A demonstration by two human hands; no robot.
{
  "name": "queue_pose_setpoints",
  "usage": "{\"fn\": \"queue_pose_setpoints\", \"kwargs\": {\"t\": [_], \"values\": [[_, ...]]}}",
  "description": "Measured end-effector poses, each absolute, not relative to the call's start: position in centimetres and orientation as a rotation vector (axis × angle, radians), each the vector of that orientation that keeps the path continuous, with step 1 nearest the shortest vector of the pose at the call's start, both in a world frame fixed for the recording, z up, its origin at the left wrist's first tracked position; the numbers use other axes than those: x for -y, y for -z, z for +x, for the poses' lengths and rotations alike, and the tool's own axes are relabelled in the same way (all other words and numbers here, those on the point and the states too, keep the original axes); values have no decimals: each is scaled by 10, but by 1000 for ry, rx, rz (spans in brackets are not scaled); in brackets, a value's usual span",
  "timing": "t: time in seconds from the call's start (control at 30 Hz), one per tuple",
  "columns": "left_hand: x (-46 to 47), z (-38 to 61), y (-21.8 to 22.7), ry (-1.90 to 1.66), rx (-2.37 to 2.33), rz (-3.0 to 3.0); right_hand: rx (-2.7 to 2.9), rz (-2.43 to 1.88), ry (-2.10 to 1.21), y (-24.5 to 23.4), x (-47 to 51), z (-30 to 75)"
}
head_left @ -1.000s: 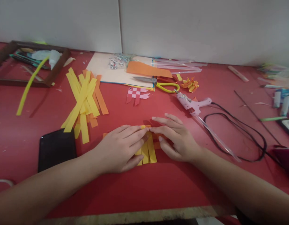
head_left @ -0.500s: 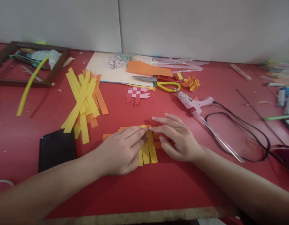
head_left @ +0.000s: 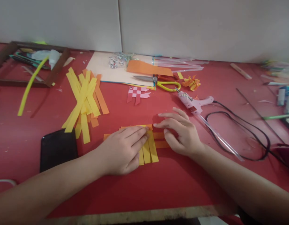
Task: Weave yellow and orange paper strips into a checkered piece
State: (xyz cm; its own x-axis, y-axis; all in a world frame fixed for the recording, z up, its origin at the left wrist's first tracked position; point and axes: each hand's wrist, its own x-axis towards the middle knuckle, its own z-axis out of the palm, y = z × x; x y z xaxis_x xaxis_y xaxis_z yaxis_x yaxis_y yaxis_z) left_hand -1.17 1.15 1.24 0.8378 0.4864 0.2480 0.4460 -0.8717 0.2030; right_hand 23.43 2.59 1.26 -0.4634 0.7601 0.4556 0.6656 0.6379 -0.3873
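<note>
My left hand (head_left: pixel 127 150) lies over a small weave of yellow and orange paper strips (head_left: pixel 147 150), its fingers together and pressing on them. Much of the weave is hidden under that hand. Yellow strips stick out toward me, while orange strips (head_left: pixel 161 144) reach out to the right. Just right of the weave, my right hand (head_left: pixel 181 132) hovers with its fingers apart and nothing in them. Beyond the hands lies a small red and pink woven paper fish (head_left: pixel 137 93).
Loose yellow and orange strips (head_left: pixel 82 97) are piled at left, partly over a black phone (head_left: pixel 57 150). Yellow-handled scissors (head_left: pixel 167 86) lie at the back. A pink glue gun (head_left: pixel 193 103) with its looped cord (head_left: pixel 267 142) rests at right. A brown frame (head_left: pixel 50 75) is far left.
My right hand has drawn back a little to the right and away from me, uncovering the right ends of the orange strips. My left hand stays on the weave.
</note>
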Motion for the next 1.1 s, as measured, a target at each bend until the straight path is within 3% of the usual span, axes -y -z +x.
{"fn": "queue_pose_setpoints", "kwargs": {"t": [0.47, 0.6, 1.1], "values": [[-15, -14, -14, -445, -711, 2846, 2415, -851, -190, -13, -24, 243], [-15, -14, -13, -450, -711, 2848, 2355, -1047, -133, -16, -28, 245], [-15, -11, -14, -473, -735, 2881, 2432, -1466, -501, -19, -16, 245]]}}
